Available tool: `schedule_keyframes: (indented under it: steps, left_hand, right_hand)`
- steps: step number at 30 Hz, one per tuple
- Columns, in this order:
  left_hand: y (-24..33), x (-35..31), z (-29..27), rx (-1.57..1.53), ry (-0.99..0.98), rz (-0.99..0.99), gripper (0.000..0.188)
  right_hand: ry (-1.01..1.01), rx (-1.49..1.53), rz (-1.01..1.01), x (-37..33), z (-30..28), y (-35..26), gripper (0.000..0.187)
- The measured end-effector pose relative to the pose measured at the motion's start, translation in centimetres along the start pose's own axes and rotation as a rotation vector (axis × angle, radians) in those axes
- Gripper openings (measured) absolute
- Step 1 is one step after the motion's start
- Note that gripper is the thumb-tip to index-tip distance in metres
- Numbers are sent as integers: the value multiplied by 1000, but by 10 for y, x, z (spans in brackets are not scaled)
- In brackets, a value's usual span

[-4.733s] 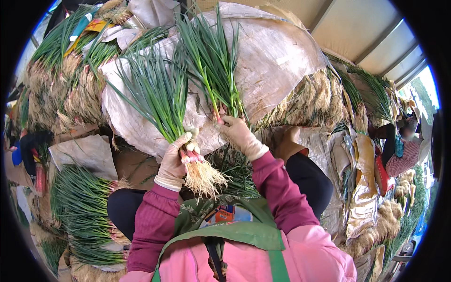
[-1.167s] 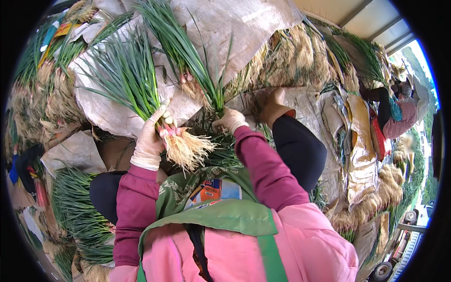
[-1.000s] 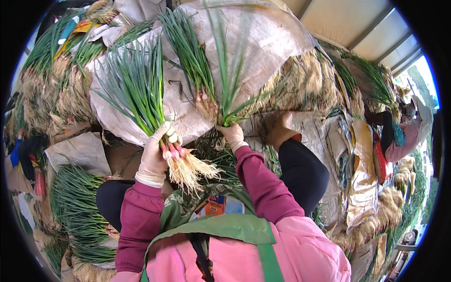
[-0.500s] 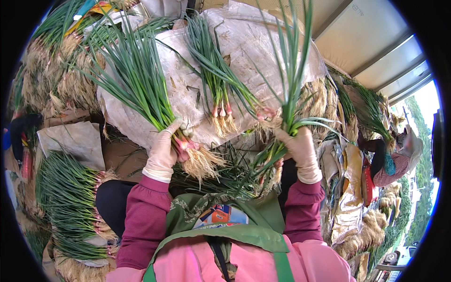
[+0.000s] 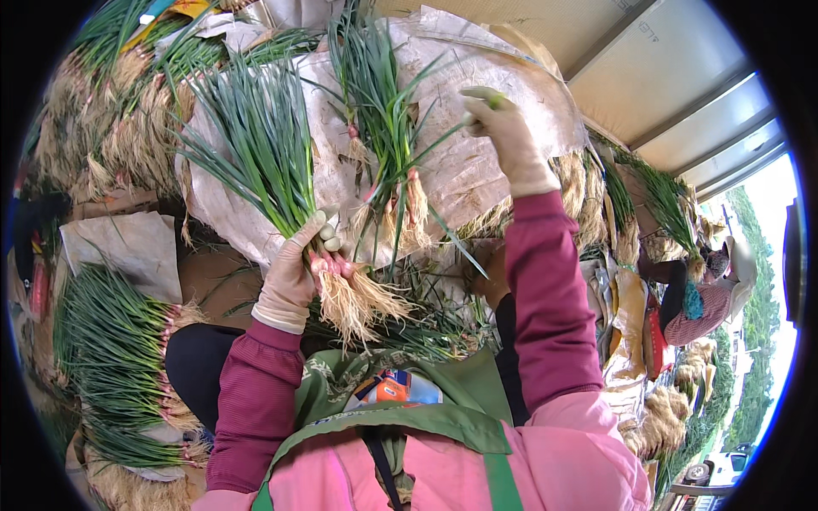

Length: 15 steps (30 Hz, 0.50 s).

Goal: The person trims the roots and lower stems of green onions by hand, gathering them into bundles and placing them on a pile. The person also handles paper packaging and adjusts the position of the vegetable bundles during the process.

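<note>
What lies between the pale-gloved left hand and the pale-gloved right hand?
Long green-leaved, pale-rooted onion plants lie between the left hand and the right hand, on a pale, stained sheet; the head view shows this.

Bright daylight bleaches the sky [image 5: 777,194] at right, where blue fringing lines the dark fisheye edge.

One held bunch [image 5: 277,162], one apron [image 5: 426,416]

Ltrs [image 5: 653,37] on o/head panel [image 5: 660,72]; printed apron patch [image 5: 396,390]; both illeg
</note>
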State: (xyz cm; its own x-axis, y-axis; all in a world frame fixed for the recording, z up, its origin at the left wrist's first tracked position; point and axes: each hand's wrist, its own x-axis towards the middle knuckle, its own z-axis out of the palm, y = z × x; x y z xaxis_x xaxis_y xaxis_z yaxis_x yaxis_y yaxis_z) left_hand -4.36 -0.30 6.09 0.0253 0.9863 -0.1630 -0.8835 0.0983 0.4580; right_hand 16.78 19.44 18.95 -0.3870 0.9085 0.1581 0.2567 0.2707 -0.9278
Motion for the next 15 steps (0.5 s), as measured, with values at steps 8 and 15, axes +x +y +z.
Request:
schedule_keyframes:
  steps: [8, 15]
  left_hand:
    - [1, 2, 1, 33, -134, -7, 13]
    - [-7, -2, 3, 101, 22, -26, 15]
  right_hand:
    - [-246, 12, 315, -196, 0, 104, 16]
    - [-52, -892, -91, -153, 76, 93, 37]
